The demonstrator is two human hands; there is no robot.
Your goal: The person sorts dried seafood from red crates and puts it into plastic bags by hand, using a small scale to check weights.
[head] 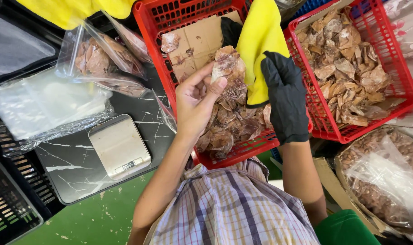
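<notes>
My left hand (195, 106) is bare and holds a flat brown dried piece (227, 63) between thumb and fingers, above the middle red basket (152, 27). That basket holds a heap of similar dried pieces (236, 124) on a sheet of cardboard (202, 41). My right hand (286, 97) wears a black glove and grips a yellow cloth (261, 41) that hangs over the same basket, close beside the held piece.
A second red basket (399, 68) of dried pieces stands at right. A small silver scale (120, 145) lies on a dark marbled board, with clear plastic bags (38, 106) and a filled bag (102, 56) at left. A bag-lined box (383, 177) sits at lower right.
</notes>
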